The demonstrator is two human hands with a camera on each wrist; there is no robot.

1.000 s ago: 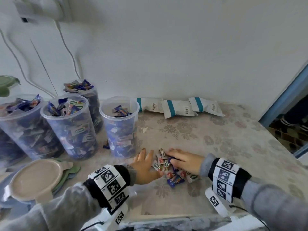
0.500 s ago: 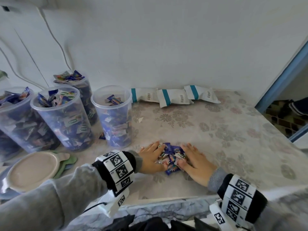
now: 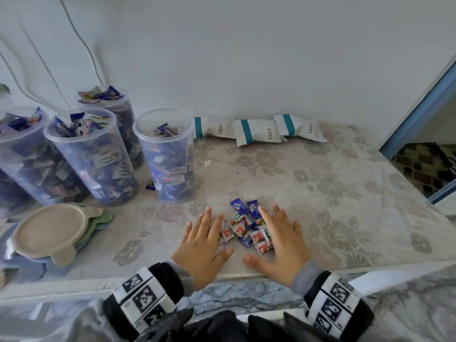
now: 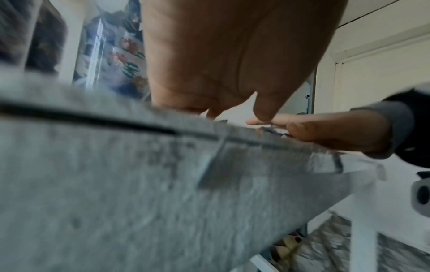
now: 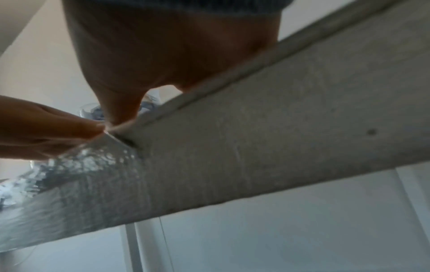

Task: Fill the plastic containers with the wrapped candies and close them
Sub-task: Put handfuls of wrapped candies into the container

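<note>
A small pile of wrapped candies [image 3: 248,227] lies on the flowered tabletop [image 3: 328,183] near its front edge. My left hand [image 3: 204,240] lies flat with straight fingers on the pile's left side, touching the nearest wrappers. My right hand [image 3: 281,238] lies flat on the pile's right side, fingers over a few candies. Several clear plastic containers stand uncovered at the left; the nearest one [image 3: 167,154] is mostly full, the one beside it [image 3: 91,156] heaped. In the wrist views the left hand [image 4: 223,60] and right hand [image 5: 167,47] show from below the table edge.
A stack of round lids [image 3: 51,230] lies at the front left. Three white-and-teal packets [image 3: 256,130] lean against the back wall. One loose candy [image 3: 150,185] sits beside the nearest container. A blue door frame [image 3: 419,112] bounds the right.
Both hands have drawn the candy pile closer to the front edge and flattened out with their fingers spread on either side of it. The head view has tilted downward.
</note>
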